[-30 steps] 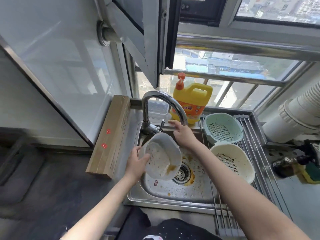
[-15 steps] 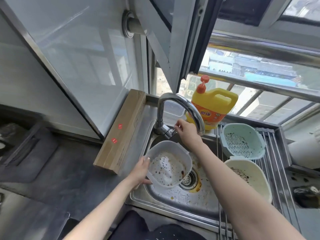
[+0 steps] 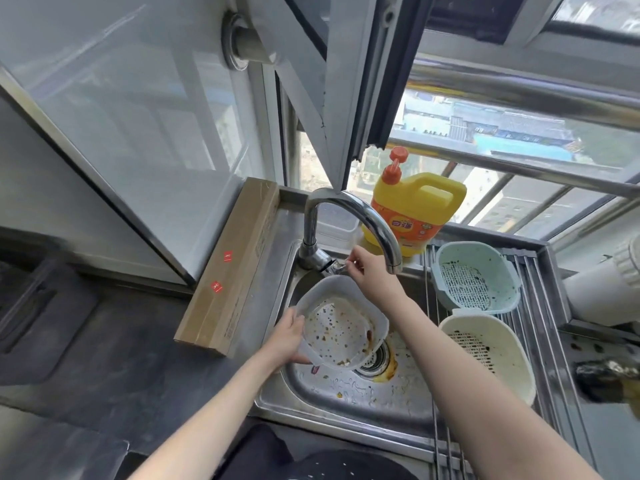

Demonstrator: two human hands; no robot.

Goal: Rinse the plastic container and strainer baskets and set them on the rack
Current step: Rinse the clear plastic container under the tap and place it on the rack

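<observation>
My left hand [image 3: 287, 337] grips the left rim of a white plastic container [image 3: 337, 323] and holds it, mouth up, over the steel sink [image 3: 346, 403]. Brown food specks dot its inside. My right hand [image 3: 369, 271] reaches over the container and pinches the small tap lever [image 3: 334, 266] at the base of the curved faucet [image 3: 349, 209]. No water is visible. A pale green strainer basket [image 3: 476, 277] and a cream strainer basket [image 3: 491, 355], both soiled, lie on the roll-up rack [image 3: 543, 327] right of the sink.
A yellow detergent jug [image 3: 415, 209] stands behind the faucet next to a clear tub [image 3: 337, 225]. A long cardboard box [image 3: 232, 268] lies along the sink's left edge. An open window sash [image 3: 346, 98] hangs above the faucet. A white duct [image 3: 602, 292] sits far right.
The view has swung left and down. The container came upright from a tilt and now sits lower over the sink. My right hand moved from near the spout down to the tap lever.
</observation>
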